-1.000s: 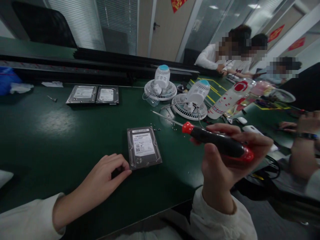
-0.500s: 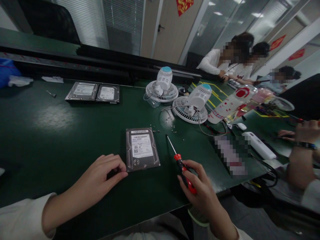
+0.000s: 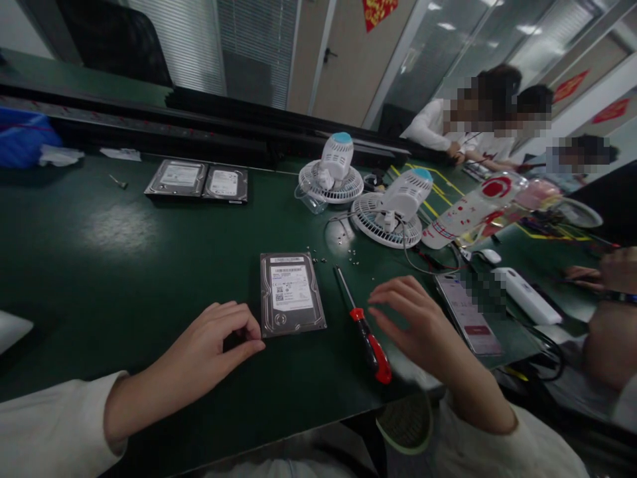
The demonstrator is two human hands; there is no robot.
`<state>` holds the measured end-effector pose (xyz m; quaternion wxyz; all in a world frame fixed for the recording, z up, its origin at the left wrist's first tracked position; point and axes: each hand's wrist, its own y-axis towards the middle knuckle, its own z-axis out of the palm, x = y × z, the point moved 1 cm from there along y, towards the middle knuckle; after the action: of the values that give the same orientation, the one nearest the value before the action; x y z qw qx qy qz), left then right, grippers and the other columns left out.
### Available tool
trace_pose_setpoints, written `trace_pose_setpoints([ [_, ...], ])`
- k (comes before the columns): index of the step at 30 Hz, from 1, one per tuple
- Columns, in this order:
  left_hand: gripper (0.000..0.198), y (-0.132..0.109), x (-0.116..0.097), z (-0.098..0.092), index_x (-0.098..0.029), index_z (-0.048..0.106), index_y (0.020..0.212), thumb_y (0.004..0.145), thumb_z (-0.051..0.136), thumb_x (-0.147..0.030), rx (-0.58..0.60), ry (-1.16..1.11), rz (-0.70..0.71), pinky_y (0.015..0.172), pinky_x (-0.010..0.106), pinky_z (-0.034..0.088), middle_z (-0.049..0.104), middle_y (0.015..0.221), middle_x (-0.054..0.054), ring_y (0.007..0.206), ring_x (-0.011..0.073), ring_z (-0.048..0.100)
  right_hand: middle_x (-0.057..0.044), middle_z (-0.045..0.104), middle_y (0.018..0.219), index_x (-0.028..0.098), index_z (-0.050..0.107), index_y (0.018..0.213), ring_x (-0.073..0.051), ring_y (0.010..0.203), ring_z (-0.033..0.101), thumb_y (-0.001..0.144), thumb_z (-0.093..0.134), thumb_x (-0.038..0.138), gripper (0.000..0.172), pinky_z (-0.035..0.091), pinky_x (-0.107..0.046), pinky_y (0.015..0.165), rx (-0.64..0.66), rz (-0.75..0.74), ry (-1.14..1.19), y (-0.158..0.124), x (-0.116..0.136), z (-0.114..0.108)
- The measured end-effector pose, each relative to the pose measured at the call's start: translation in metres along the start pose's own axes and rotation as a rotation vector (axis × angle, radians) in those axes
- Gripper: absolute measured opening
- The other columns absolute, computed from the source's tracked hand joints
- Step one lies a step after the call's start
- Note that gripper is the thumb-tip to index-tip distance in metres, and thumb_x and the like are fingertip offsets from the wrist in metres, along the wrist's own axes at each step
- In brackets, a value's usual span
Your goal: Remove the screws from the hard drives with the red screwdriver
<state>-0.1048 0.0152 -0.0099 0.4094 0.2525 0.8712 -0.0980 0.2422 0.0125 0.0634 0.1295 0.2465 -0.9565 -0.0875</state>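
A hard drive [image 3: 292, 292] lies label side up on the green table. My left hand [image 3: 219, 348] rests at its near left corner, fingers curled and the thumb and fingertips pinching that corner. To the right of the drive lies a red-and-black screwdriver [image 3: 367, 338], its shaft pointing away toward scattered small screws [image 3: 352, 255]. My right hand [image 3: 415, 325] hovers just right of the screwdriver, apart from it, with fingers spread from the thumb and nothing in them.
Two more hard drives [image 3: 176, 178] lie at the back left. White fans [image 3: 343, 162], a decorated bottle [image 3: 462, 211], a phone [image 3: 470, 318] and a white power strip [image 3: 530, 295] stand or lie to the right. Another person's arm [image 3: 614, 325] is at the right edge.
My right hand has let go of the screwdriver, which now lies on the table, and has moved up and right. My left hand stays at the drive's corner. The view has shifted slightly.
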Motion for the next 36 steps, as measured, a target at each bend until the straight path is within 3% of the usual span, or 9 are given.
trace_pose_setpoints([
  [6, 0.016, 0.0, -0.001, -0.002, -0.025, 0.067, 0.086, 0.093, 0.073, -0.037, 0.003, -0.012, -0.014, 0.081, 0.035, 0.041, 0.068, 0.091, -0.002, 0.087, 0.0219, 0.06, -0.009, 0.075, 0.088, 0.015, 0.074, 0.083, -0.023, 0.09, 0.069, 0.088, 0.068, 0.014, 0.007, 0.056, -0.038, 0.088, 0.298, 0.176, -0.084, 0.093, -0.054, -0.006],
  [9, 0.014, 0.001, -0.003, -0.002, -0.024, 0.066, 0.087, 0.092, 0.074, -0.034, -0.007, -0.039, -0.027, 0.08, 0.035, 0.042, 0.068, 0.092, -0.002, 0.088, 0.0218, 0.06, -0.008, 0.074, 0.106, 0.014, 0.073, 0.104, -0.02, 0.099, 0.071, 0.098, 0.066, 0.03, 0.018, 0.059, -0.039, 0.093, 0.377, 0.236, -0.114, 0.115, -0.065, 0.008],
  [11, 0.011, 0.001, -0.004, -0.002, -0.024, 0.066, 0.088, 0.091, 0.075, -0.031, -0.011, -0.057, -0.041, 0.081, 0.035, 0.042, 0.067, 0.093, -0.002, 0.089, 0.0215, 0.06, -0.01, 0.069, 0.126, 0.016, 0.066, 0.126, -0.02, 0.11, 0.069, 0.101, 0.065, 0.041, 0.035, 0.061, -0.042, 0.096, 0.412, 0.258, -0.132, 0.117, -0.067, 0.02],
  [13, 0.01, 0.001, -0.004, -0.001, -0.025, 0.067, 0.092, 0.09, 0.076, -0.028, -0.007, -0.069, -0.057, 0.082, 0.035, 0.043, 0.067, 0.096, -0.002, 0.09, 0.0209, 0.06, -0.011, 0.066, 0.132, 0.016, 0.063, 0.132, -0.022, 0.115, 0.068, 0.101, 0.065, 0.042, 0.041, 0.061, -0.045, 0.098, 0.422, 0.269, -0.15, 0.113, -0.067, 0.03],
  [28, 0.005, 0.004, -0.007, -0.003, -0.024, 0.07, 0.096, 0.094, 0.069, -0.028, -0.075, -0.26, -0.059, 0.073, 0.03, 0.048, 0.066, 0.095, 0.0, 0.083, 0.0173, 0.059, -0.011, 0.066, 0.134, 0.017, 0.063, 0.133, -0.023, 0.117, 0.067, 0.101, 0.065, 0.041, 0.041, 0.06, -0.045, 0.1, 0.347, 0.291, -0.139, 0.106, -0.08, 0.046],
  [36, 0.012, 0.006, -0.013, -0.004, -0.022, 0.069, 0.09, 0.099, 0.063, -0.027, -0.188, -0.262, -0.031, 0.064, 0.025, 0.047, 0.063, 0.087, -0.001, 0.073, 0.014, 0.058, -0.012, 0.065, 0.136, 0.017, 0.062, 0.135, -0.023, 0.118, 0.067, 0.101, 0.065, 0.041, 0.042, 0.06, -0.046, 0.1, 0.185, 0.28, 0.121, 0.101, -0.085, 0.051],
])
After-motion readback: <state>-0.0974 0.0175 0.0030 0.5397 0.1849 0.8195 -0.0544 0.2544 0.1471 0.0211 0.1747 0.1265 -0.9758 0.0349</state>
